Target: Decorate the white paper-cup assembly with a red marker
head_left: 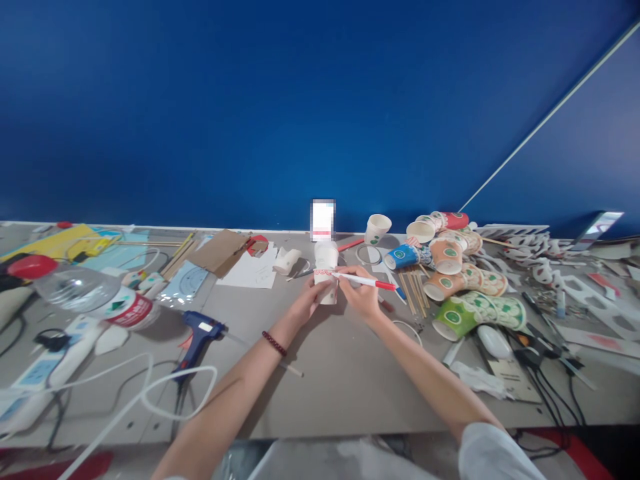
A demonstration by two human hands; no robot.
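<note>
My left hand [306,300] grips a white paper cup [327,293] from its left side, above the middle of the table. Red marks show along the upper part of this cup. In my right hand [363,293] is a white marker with a red end [376,283], its tip touching or very near the red marks. Right behind stands another white paper cup [327,252], partly hidden by the held one. A phone-like bright screen [323,220], blurred out, leans upright at the wall. A cut white cup piece [287,261] lies to the left.
Several patterned paper cups [453,320] lie stacked at right beside wooden sticks [416,293]. One white cup [377,229] stands at the back. To the left are a blue glue gun [197,340], a plastic bottle [95,293], a power strip [47,373], white paper [250,268] and cardboard [219,251].
</note>
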